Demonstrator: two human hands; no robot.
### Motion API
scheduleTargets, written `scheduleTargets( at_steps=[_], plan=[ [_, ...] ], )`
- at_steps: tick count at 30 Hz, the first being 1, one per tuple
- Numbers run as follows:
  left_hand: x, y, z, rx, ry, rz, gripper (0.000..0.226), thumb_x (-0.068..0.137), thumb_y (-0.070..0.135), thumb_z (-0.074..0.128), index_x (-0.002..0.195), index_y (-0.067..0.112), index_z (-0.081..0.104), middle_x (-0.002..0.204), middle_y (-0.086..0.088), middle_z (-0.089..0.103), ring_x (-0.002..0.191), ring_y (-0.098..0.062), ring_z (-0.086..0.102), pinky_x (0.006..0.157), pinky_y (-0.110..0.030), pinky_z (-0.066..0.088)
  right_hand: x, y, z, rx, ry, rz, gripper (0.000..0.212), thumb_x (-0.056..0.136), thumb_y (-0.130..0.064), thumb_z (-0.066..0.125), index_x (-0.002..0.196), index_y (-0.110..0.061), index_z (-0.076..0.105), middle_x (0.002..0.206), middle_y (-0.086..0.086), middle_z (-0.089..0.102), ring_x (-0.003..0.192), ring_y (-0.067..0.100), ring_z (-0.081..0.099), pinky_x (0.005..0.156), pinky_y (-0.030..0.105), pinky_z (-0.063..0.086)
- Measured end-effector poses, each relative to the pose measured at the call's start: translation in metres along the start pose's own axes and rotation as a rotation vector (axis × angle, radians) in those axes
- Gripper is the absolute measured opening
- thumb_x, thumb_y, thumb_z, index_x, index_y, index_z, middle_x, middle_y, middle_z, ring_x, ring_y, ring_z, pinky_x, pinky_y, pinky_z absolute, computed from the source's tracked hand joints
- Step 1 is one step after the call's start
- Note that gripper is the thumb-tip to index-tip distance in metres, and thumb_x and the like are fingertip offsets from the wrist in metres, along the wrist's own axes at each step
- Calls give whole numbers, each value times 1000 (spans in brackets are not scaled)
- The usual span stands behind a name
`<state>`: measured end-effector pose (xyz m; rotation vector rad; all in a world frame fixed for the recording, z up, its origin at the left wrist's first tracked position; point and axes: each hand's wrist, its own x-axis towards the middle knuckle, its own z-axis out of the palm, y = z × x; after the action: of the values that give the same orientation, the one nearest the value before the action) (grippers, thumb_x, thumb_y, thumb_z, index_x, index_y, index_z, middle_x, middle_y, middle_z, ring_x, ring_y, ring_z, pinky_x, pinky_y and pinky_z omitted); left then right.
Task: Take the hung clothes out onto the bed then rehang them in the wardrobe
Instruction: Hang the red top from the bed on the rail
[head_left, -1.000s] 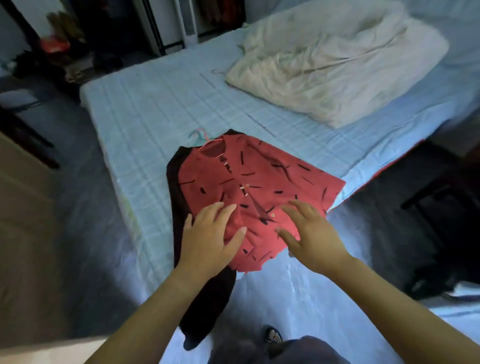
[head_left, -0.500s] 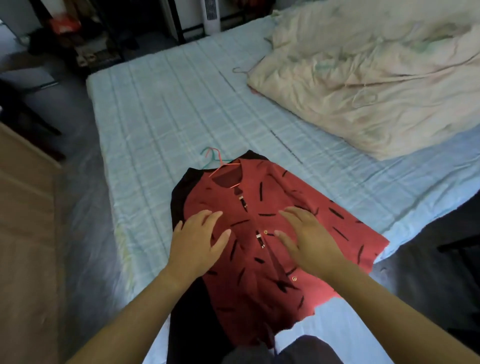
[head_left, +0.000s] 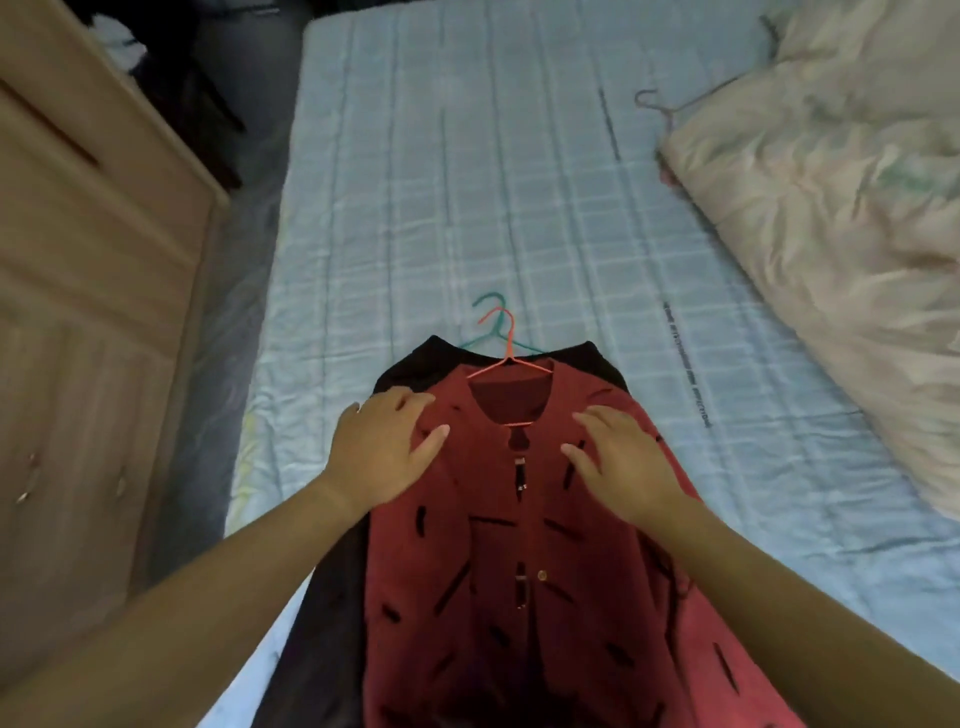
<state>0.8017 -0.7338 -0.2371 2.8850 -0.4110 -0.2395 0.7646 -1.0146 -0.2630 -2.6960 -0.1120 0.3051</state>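
— Where does the one view look from?
— From the person's head, above the near end of the red shirt (head_left: 519, 545), facing forward and steeply down along the bed (head_left: 415, 208).
— How near is it?
— Near. The shirt fills the lower middle. Both forearms come in from the bottom corners to the left hand (head_left: 382, 452) and right hand (head_left: 623, 467) on the shirt's shoulders.
— And how wide?
— Wide, with bent edges. A wooden cabinet (head_left: 93, 312) shows left of the shirt, and a cream duvet (head_left: 831, 208) beyond it to the right.
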Motion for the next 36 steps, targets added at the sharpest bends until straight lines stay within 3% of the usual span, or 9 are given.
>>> scheduleTargets(
  at_steps=[5,12,16,20,24,29,33,36],
  plan=[
    [58,-3,37,-98,-25,-136,62,84,59,28,122,21,57,118,-4,59,101,-26,58,79,-36,48,92,39,21,-5,-77,-47,45,87,-30,60,123,-3,56,127,20,54,115,39,51,93,47,46],
    [105,-35,113,-160,-204,-284,71,78,63,22,125,22,54,126,-4,50,109,-27,53,88,-46,48,169,84,66,-6,-285,56,54,90,-27,56,137,-7,39,140,16,38,124,34,40,104,40,34],
    [118,-45,143,-158,-259,-331,65,80,59,29,127,20,53,125,-9,49,106,-32,53,85,-49,48,179,101,83,38,-302,100,44,89,-24,57,129,-8,49,125,14,50,111,33,49,95,38,39],
    [129,-47,155,-144,-203,-324,36,89,38,55,118,17,56,109,-13,53,88,-37,55,78,-47,49,181,106,92,138,-261,142,34,87,-22,61,119,-11,57,109,13,55,100,32,53,88,38,42],
    [127,-48,161,-164,-185,-322,41,89,32,58,125,12,52,111,-16,53,92,-37,53,79,-47,47,173,102,94,187,-242,129,30,90,-23,57,119,-13,56,106,9,55,96,27,54,78,31,40],
    [128,-43,153,-113,-298,-371,38,94,42,44,115,11,52,105,-13,59,96,-34,56,78,-42,44,157,90,85,253,-192,53,27,92,-25,53,118,-19,57,102,3,60,92,21,58,78,35,46],
    [106,-38,120,-247,-229,-287,53,88,60,35,104,14,56,91,-6,58,87,-27,58,73,-40,46,134,79,60,273,-137,-22,33,90,-37,44,119,-28,58,98,-5,61,90,13,58,75,25,42],
    [76,-31,91,-331,-165,-243,60,80,66,27,98,18,58,84,1,57,80,-18,57,71,-37,46,109,66,38,272,-123,-95,36,90,-47,38,119,-35,56,100,-9,63,92,10,59,78,28,48]
  ],
)
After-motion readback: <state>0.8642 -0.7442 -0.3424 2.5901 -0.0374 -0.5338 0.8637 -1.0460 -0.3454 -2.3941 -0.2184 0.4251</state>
